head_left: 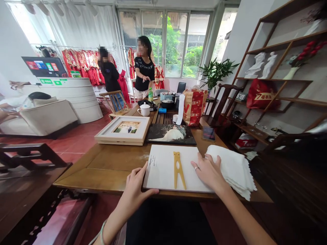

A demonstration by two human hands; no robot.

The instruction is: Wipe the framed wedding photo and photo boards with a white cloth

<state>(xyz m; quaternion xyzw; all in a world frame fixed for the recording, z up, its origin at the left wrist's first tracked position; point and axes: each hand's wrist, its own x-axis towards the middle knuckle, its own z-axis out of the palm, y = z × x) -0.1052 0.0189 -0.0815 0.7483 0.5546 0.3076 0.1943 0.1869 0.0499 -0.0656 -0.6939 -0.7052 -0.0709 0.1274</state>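
Note:
A white board (163, 166) lies face down at the near edge of the wooden table (112, 166), with a yellow wooden stand piece (178, 169) on its back. My left hand (136, 185) grips the board's near left corner, thumb on top and fingers at its edge. My right hand (208, 170) rests flat on the board's right side, fingers spread, wearing a ring. It touches a stack of white cloths (233, 168) lying just to the right.
Behind the board lie a framed photo (125, 130) and a dark photo print (171, 133). Farther back stand a white teapot (144, 109), a red bag (194, 106) and a green bottle (150, 94). Two people stand by red garments. Wooden shelves line the right wall.

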